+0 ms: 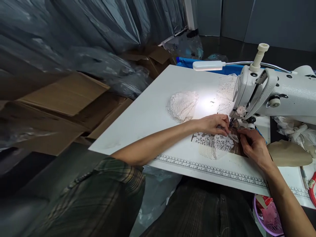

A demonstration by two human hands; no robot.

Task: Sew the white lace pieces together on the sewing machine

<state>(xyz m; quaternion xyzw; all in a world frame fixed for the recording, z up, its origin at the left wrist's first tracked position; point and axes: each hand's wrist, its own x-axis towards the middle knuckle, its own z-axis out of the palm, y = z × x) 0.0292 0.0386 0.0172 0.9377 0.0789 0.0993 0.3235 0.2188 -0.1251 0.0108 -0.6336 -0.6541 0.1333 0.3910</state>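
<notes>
White lace fabric (pixel 223 144) lies partly folded under the needle area of a white sewing machine (pixel 247 89). My left hand (pixel 215 124) rests on this lace with its fingers bent and pinched on it, just left of the presser foot (pixel 232 123). On the other side of the foot is my right hand (pixel 255 144), its fingers curled together by the lace edge; what its fingertips hold is hidden. More lace (pixel 225 90) stretches behind the needle. A rounded lace piece (pixel 182 106) sits apart on the table, left of the lamp's bright spot.
The white table (pixel 148 121) has a ruler strip (pixel 209 169) along its front edge. A slim lamp (pixel 208 65) hangs above. Tan fabric (pixel 288 153), red-handled scissors (pixel 313 189) and tweezers (pixel 303 177) lie right. A purple basket (pixel 270 227) stands below; cardboard boxes (pixel 64 92) are left.
</notes>
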